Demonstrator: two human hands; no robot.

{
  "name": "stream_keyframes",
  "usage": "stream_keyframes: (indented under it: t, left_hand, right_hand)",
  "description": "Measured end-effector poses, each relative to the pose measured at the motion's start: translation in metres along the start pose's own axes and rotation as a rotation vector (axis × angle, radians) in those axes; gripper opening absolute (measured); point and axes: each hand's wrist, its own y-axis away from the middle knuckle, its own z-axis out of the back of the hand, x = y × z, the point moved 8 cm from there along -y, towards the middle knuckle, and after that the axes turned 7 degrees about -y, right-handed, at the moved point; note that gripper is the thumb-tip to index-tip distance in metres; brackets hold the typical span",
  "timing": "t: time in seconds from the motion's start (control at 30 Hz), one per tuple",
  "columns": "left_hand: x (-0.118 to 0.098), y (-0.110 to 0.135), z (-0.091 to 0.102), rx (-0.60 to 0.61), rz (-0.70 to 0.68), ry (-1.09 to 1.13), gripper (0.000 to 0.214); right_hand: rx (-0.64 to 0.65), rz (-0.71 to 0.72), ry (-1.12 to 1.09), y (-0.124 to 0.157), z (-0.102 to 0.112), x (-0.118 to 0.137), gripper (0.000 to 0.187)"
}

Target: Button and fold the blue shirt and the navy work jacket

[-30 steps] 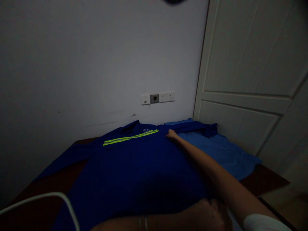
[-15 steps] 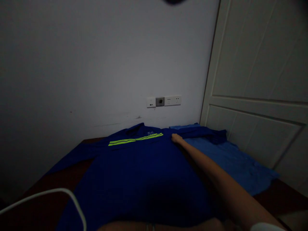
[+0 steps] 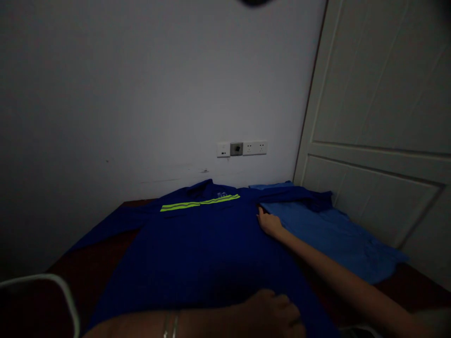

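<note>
A dark blue work shirt [image 3: 207,249] with two neon yellow stripes [image 3: 200,203] near its collar lies spread flat on a dark brown table [image 3: 93,263]. My right hand [image 3: 269,222] rests flat on the shirt's right edge, fingers stretched out, just below the armpit of the right sleeve. My left hand [image 3: 275,314] lies palm down on the shirt's near hem, fingers loosely together, with bracelets on the wrist. A lighter blue garment [image 3: 331,234] lies under and beside the shirt on the right.
A white wall with a row of sockets [image 3: 242,148] stands behind the table. A white panelled door [image 3: 380,131] is at the right. A white curved rim [image 3: 68,300] shows at the lower left corner.
My right hand has slid back toward me along the shirt's right edge. My left hand has come further into view on the near hem.
</note>
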Motion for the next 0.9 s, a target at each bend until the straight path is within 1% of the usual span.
stream_keyframes:
  t: [0.07, 0.1, 0.17, 0.23, 0.27, 0.33, 0.37, 0.4, 0.43, 0.47, 0.53, 0.57, 0.63, 0.7, 0.77, 0.8, 0.87, 0.9]
  left_hand:
    - [0.037, 0.035, 0.002, 0.109, 0.155, 0.035, 0.015]
    - [0.058, 0.054, 0.001, 0.164, 0.254, 0.068, 0.012]
    - [0.102, 0.099, -0.001, 0.253, 0.464, 0.128, 0.017]
    - [0.145, 0.151, 0.000, 0.310, 0.692, 0.155, 0.023]
    - [0.165, 0.181, 0.001, 0.339, 0.812, 0.154, 0.024]
    - [0.199, 0.247, 0.004, 0.416, 1.053, 0.141, 0.025]
    - [0.213, 0.282, 0.006, 0.452, 1.170, 0.113, 0.025]
    - [0.222, 0.317, 0.007, 0.519, 1.276, 0.088, 0.023]
    - [0.228, 0.352, 0.008, 0.589, 1.373, 0.056, 0.022]
    - [0.232, 0.384, 0.011, 0.633, 1.470, 0.016, 0.022]
    - [0.230, 0.438, 0.012, 0.690, 1.638, 0.071, 0.025]
    - [0.227, 0.459, 0.012, 0.695, 1.709, 0.120, 0.027]
    - [0.218, 0.487, 0.012, 0.679, 1.818, 0.244, 0.032]
    - [0.210, 0.500, 0.010, 0.606, 1.897, 0.399, 0.039]
    - [0.206, 0.500, 0.005, 0.496, 1.927, 0.583, 0.045]
    - [0.205, 0.498, 0.001, 0.440, 1.919, 0.668, 0.047]
    - [0.208, 0.491, -0.007, 0.370, 1.886, 0.760, 0.047]
    - [0.211, 0.489, -0.012, 0.351, 1.875, 0.771, 0.045]
  right_hand:
    - [0.002, 0.021, 0.062, 0.021, -0.001, -0.007, 0.046]
    - [0.010, 0.032, 0.095, 0.030, -0.003, -0.010, 0.046]
    - [0.040, 0.063, 0.142, 0.044, -0.008, -0.015, 0.050]
    - [0.067, 0.092, 0.151, 0.054, -0.013, -0.020, 0.053]
    - [0.074, 0.096, 0.142, 0.057, -0.014, -0.023, 0.054]
    - [0.073, 0.084, 0.109, 0.060, -0.015, -0.028, 0.053]
    - [0.070, 0.077, 0.090, 0.061, -0.014, -0.030, 0.053]
    - [0.066, 0.073, 0.074, 0.062, -0.013, -0.031, 0.052]
    - [0.058, 0.070, 0.058, 0.063, -0.011, -0.031, 0.052]
    - [0.053, 0.067, 0.042, 0.064, -0.010, -0.031, 0.051]
    - [0.040, 0.057, 0.012, 0.068, -0.007, -0.031, 0.047]
    - [0.030, 0.056, 0.002, 0.072, -0.007, -0.031, 0.047]
    - [0.019, 0.076, -0.008, 0.083, -0.008, -0.033, 0.049]
    - [0.018, 0.108, -0.001, 0.098, -0.013, -0.039, 0.050]
    - [0.016, 0.118, 0.007, 0.114, -0.019, -0.048, 0.052]
    - [0.017, 0.121, 0.004, 0.122, -0.023, -0.053, 0.054]
    - [0.011, 0.128, -0.016, 0.138, -0.029, -0.061, 0.059]
    - [-0.016, 0.128, -0.031, 0.145, -0.030, -0.065, 0.063]
